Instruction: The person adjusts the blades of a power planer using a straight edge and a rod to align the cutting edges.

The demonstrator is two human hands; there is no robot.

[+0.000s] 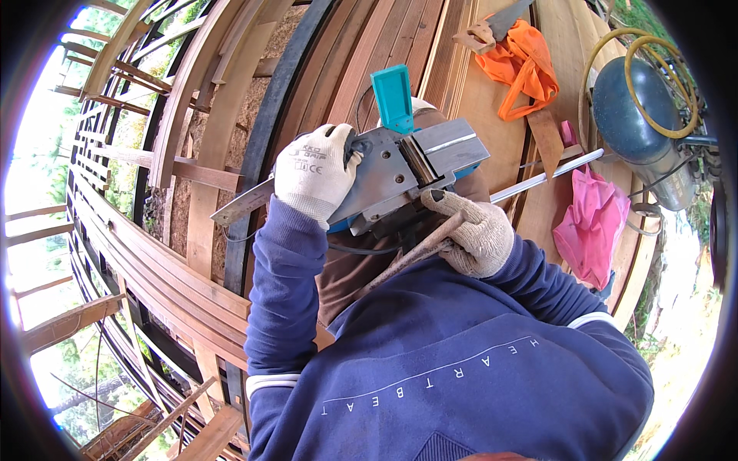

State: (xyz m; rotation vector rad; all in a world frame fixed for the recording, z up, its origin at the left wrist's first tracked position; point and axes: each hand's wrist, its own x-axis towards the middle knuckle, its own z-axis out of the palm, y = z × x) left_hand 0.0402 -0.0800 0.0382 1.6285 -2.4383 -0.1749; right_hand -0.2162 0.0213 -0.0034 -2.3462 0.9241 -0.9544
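Note:
An electric hand planer [384, 173] lies upturned across my lap, its metal sole and cutter slot facing up. A teal plastic part [393, 96] sticks up at its far side. My left hand [317, 170], in a white work glove, is closed around the planer's left end. Beside that hand a flat metal bar [243, 203] juts out to the left. My right hand [478, 234], gloved too, grips a slim greyish-brown stick [411, 257] slanting down toward my body. Its dark-tipped index finger reaches to the planer's near edge, by the cutter slot; whether it touches, I cannot tell.
Timber boards [377, 54] run beneath and ahead. An orange cloth [523, 73] lies beside a handsaw [492, 31] at the far right. Nearer are a pink cloth [592, 227] and a metal bar [550, 175]. A dark tank [634, 100] with a yellow hose stands right; wooden framing [204, 192] is left.

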